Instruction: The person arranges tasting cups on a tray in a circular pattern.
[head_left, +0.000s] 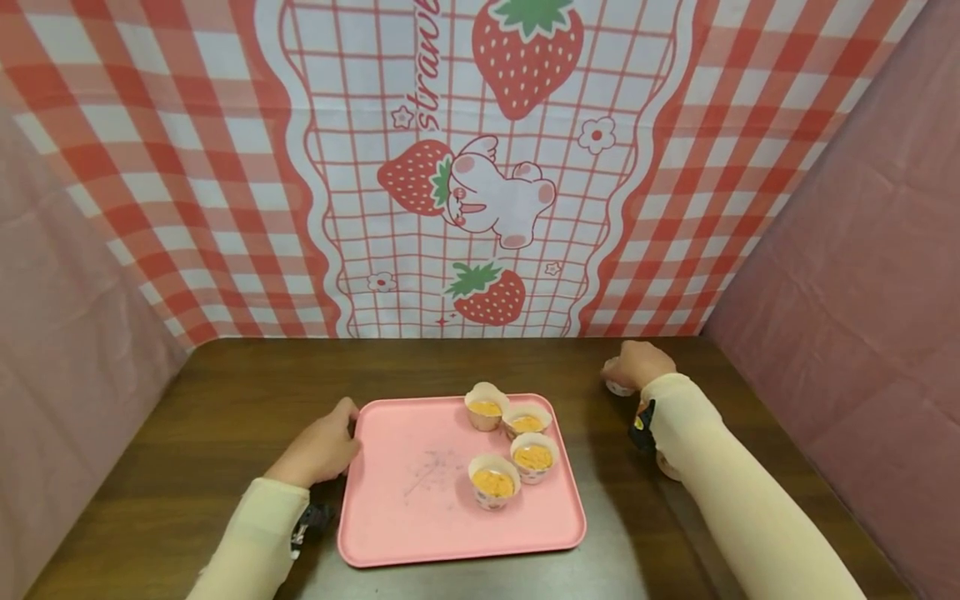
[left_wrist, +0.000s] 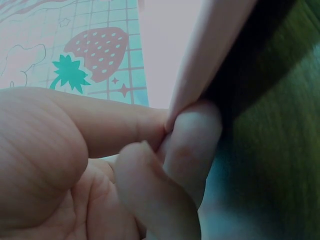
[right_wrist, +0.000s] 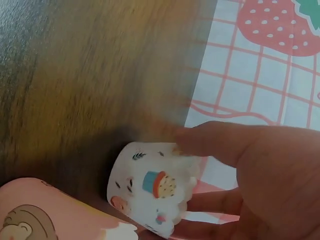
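Observation:
My left hand (head_left: pixel 322 444) pinches the left rim of a pink tray (head_left: pixel 405 533); the left wrist view has thumb and finger on either side of the tray edge. On the tray's right half stand several paper baking cups with yellow-orange filling, among them a front cup (head_left: pixel 493 492) and a back one (head_left: pixel 483 417). Beyond the tray, at the back right, my right hand (head_left: pixel 645 364) grips a white paper baking cup (right_wrist: pixel 150 182) by its scalloped rim. That cup bears a printed muffin, and its inside is hidden from view.
A pinkish paper cup (right_wrist: pixel 50 212) with a printed animal stands close to the held one. Another cup (head_left: pixel 667 468) is mostly hidden under my right forearm. The dark wooden table (head_left: pixel 225 408) ends at a strawberry-patterned cloth (head_left: pixel 465 167); pink cloth hangs on both sides.

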